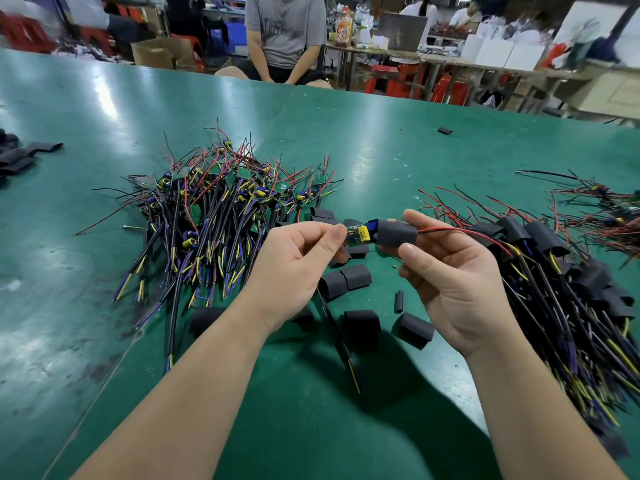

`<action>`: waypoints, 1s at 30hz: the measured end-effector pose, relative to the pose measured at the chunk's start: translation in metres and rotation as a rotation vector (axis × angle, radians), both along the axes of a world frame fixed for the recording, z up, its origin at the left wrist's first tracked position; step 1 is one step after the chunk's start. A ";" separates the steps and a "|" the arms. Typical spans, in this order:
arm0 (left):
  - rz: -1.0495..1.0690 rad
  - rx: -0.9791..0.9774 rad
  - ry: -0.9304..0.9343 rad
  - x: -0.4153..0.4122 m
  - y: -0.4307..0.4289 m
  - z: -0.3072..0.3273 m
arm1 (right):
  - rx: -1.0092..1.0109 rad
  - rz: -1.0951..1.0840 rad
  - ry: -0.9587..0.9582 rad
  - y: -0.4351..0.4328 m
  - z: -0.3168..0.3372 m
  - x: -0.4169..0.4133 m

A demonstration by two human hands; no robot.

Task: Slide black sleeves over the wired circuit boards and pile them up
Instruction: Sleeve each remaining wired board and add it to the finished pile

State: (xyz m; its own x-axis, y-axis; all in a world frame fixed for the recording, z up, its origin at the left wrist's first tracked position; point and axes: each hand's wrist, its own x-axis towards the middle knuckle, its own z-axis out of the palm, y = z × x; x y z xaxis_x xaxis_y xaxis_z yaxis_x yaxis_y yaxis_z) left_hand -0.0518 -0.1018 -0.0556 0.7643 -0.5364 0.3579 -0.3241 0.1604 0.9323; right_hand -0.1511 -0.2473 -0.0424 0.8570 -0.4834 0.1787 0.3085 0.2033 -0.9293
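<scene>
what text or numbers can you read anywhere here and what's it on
"2": white mark on a green circuit board in the pile of bare boards.
Grey t-shirt of the person across the table: dark print, too blurred to read.
Yellow capacitor on the board held in the hands: print too small to read.
Orange-labelled package on the far bench: blurred, unreadable.

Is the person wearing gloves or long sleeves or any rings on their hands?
No gloves. The left hand and right hand are bare, with no rings showing and short, plain thumbnails. The left arm and right arm are bare too: no sleeve, watch or bracelet shows.
</scene>
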 end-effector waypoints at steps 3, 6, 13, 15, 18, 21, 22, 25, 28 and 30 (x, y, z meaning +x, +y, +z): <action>-0.021 0.023 -0.017 0.000 0.001 0.001 | 0.039 0.039 -0.006 0.000 0.000 0.000; -0.021 0.038 -0.046 0.000 0.001 0.003 | 0.080 0.067 -0.023 0.000 0.000 0.000; -0.037 0.080 -0.128 -0.001 0.004 0.004 | 0.143 0.081 -0.062 0.001 -0.002 0.001; -0.041 0.085 -0.140 -0.001 0.004 0.005 | 0.138 0.107 -0.049 0.001 -0.002 0.001; -0.048 0.093 -0.144 -0.001 0.005 0.005 | 0.144 0.145 -0.059 0.000 -0.002 0.000; -0.044 0.098 -0.153 -0.002 0.006 0.006 | 0.083 0.103 -0.058 0.000 -0.001 0.000; -0.045 0.097 -0.149 -0.002 0.006 0.006 | 0.056 0.078 -0.058 0.000 -0.001 0.000; -0.053 0.101 -0.114 -0.001 0.005 0.005 | -0.040 0.003 -0.064 -0.002 -0.001 0.000; -0.061 0.109 -0.095 -0.001 0.005 0.004 | -0.085 -0.031 -0.063 -0.001 -0.001 0.000; -0.066 0.111 -0.087 -0.001 0.005 0.004 | -0.087 -0.032 -0.057 -0.001 -0.002 0.000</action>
